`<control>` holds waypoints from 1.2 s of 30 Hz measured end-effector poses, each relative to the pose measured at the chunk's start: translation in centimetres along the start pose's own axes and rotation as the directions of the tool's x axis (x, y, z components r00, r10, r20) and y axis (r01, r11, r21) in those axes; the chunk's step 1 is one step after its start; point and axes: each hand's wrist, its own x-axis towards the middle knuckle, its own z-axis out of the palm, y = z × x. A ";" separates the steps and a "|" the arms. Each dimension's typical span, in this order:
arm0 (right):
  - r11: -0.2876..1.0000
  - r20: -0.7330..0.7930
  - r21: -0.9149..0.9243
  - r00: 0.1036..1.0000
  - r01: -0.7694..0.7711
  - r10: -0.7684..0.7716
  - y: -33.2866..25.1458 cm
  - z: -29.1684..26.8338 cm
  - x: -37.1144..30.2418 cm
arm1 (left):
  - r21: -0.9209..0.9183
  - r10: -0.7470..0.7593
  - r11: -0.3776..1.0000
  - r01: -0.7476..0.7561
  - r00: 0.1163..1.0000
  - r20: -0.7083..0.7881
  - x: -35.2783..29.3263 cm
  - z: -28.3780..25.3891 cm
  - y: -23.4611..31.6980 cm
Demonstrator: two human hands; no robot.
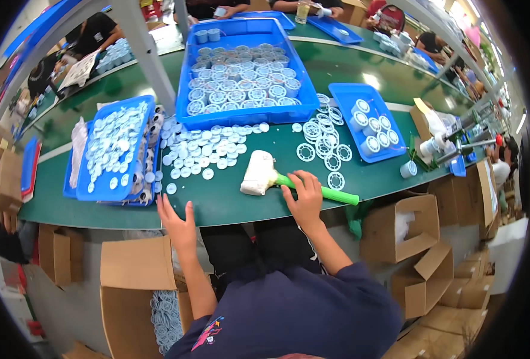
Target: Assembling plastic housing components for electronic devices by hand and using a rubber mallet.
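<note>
A mallet with a white, wrapped-looking head [259, 173] and a bright green handle [340, 196] lies on the green table near its front edge. My right hand [306, 202] is over the handle close to the head, fingers across its far side and thumb on the near side. My left hand [180, 228] is held at the table's front edge with fingers spread and nothing in it. Just beyond it lie many small pale blue discs [208, 149]. Flat pale blue slotted rings [332, 161] are scattered past my right hand.
A large blue bin [308, 109] holds rows of pale blue cylinders. At left, stacked blue trays [105, 192] carry discs; a smaller blue tray [370, 96] with cylinders is at right, beside a metal lever fixture [468, 145]. Cardboard boxes [136, 263] stand below. Other people work across the table.
</note>
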 end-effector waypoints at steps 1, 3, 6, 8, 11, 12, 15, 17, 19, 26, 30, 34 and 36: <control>0.998 -0.004 0.064 1.000 -0.026 0.026 -0.1 -0.5 0.5 | 0.001 0.008 1.000 -0.008 1.000 0.011 0.3 1.1 -0.8; 0.993 0.032 0.092 0.997 -0.078 0.075 -0.2 -2.1 1.4 | 0.278 0.181 0.944 -0.176 0.983 0.008 0.4 2.5 -2.6; 0.980 -0.014 0.041 0.980 -0.196 0.196 2.3 -2.7 0.8 | 0.229 0.258 0.934 -0.276 0.960 0.103 1.1 4.1 -0.9; 0.975 -0.033 -0.066 0.977 -0.212 0.210 3.4 -2.4 0.2 | 0.130 0.304 0.938 -0.322 0.943 0.137 1.8 5.1 0.8; 0.979 -0.029 0.001 0.979 -0.203 0.203 1.9 -2.1 1.0 | -0.016 0.315 0.949 -0.315 0.943 0.103 2.5 4.8 1.5; 0.977 -0.022 0.095 0.981 -0.190 0.193 1.5 -2.1 2.0 | 0.004 0.357 0.934 -0.357 0.933 0.056 2.3 4.5 1.3; 0.920 0.045 0.376 0.994 -0.108 0.098 0.3 -1.8 8.0 | 0.007 0.320 0.947 -0.320 0.946 -0.045 1.1 4.2 0.7; 0.926 0.099 0.376 0.992 0.035 -0.078 0.4 0.0 13.3 | 0.074 0.272 0.961 -0.267 0.960 -0.067 0.4 4.2 -0.3; 0.912 0.174 0.403 0.972 0.075 -0.157 1.5 3.9 19.2 | 0.084 0.247 0.967 -0.240 0.966 -0.081 0.6 4.2 0.0; 0.913 0.502 -0.046 0.799 0.405 -0.330 7.4 15.8 29.0 | 0.113 0.283 0.956 -0.270 0.952 -0.117 1.2 5.1 0.1; 0.928 0.679 -0.040 0.691 0.371 -0.247 6.1 16.1 30.3 | 0.060 0.276 0.961 -0.270 0.944 -0.182 0.8 4.9 0.5; 0.928 0.752 0.026 0.604 0.371 -0.263 6.6 16.1 32.9 | 0.078 0.316 0.949 -0.307 0.933 -0.171 0.8 5.1 0.4; 0.912 0.752 0.045 0.587 0.407 -0.299 5.5 15.8 32.6 | 0.095 0.324 0.945 -0.312 0.929 -0.176 0.8 5.1 0.3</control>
